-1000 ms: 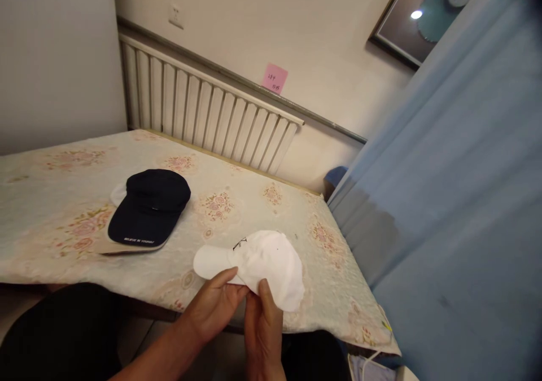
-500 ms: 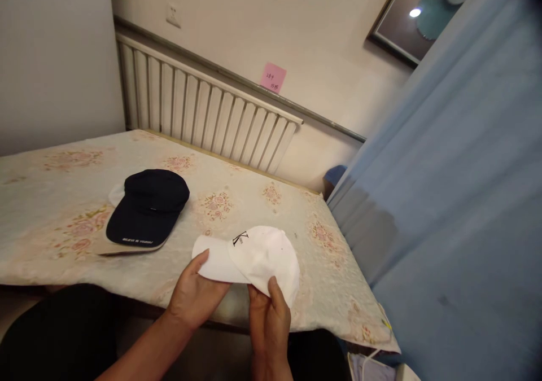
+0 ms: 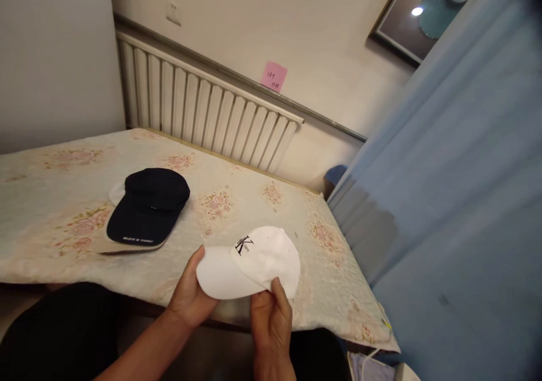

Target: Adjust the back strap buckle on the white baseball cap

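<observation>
I hold a white baseball cap (image 3: 258,259) with a black logo on its front over the near edge of the table. My left hand (image 3: 190,297) is under the cap's brim, thumb up along the brim's left edge. My right hand (image 3: 271,320) grips the lower edge of the crown, thumb on top. A navy cap (image 3: 148,206) with small white lettering on its brim lies on the table to the left, stacked on a tan brim and a white cap that show beneath it.
The table wears a pale floral cloth (image 3: 55,200). A white radiator (image 3: 203,110) runs along the far wall under a pink sticky note (image 3: 274,77). A blue curtain (image 3: 457,200) hangs at the right. My dark-clothed knee (image 3: 55,330) is lower left.
The white cap has turned so its logo faces up and toward me. My left hand slid from the crown's underside to beneath the brim; my right hand shifted slightly right along the crown.
</observation>
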A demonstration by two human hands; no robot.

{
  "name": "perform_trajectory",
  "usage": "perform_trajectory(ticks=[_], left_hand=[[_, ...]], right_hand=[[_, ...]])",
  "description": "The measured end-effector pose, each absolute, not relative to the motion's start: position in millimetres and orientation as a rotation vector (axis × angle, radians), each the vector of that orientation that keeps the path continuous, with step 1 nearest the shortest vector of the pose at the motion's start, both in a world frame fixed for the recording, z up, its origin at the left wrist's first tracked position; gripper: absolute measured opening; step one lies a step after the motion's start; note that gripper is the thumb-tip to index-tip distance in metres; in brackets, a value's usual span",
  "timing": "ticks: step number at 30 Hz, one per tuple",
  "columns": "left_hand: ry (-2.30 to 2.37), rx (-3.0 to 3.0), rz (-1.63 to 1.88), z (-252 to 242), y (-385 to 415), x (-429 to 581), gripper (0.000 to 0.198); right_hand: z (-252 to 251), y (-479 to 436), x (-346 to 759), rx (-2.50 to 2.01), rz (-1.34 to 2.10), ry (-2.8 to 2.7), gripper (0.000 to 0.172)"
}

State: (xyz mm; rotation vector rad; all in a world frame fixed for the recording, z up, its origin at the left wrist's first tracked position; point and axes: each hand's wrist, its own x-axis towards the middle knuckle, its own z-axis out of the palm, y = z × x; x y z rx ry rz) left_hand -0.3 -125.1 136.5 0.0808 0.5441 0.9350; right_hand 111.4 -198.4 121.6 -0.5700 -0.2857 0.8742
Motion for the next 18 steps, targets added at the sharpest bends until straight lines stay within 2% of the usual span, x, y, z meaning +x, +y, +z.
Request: perform_trajectory(ticks=[5, 12, 15, 18], left_hand=[[0.541, 0.074, 0.91, 144, -135, 5, 0.034], [0.394, 0.058, 0.817, 127, -128, -4, 0.06], [0.334, 0.036, 0.77, 121, -124, -6, 0.071], [0.312, 0.046, 0.706, 120, -123, -7, 0.073]], right_hand=[[118, -196, 108, -0.57, 0.897, -0.23, 0.057], [115, -199, 123, -0.642, 0.955, -0.087, 0.057], [111, -201, 133, -0.635, 1.051, 0.019, 0.052], [108, -203, 141, -0.6, 1.137, 0.051, 0.045]])
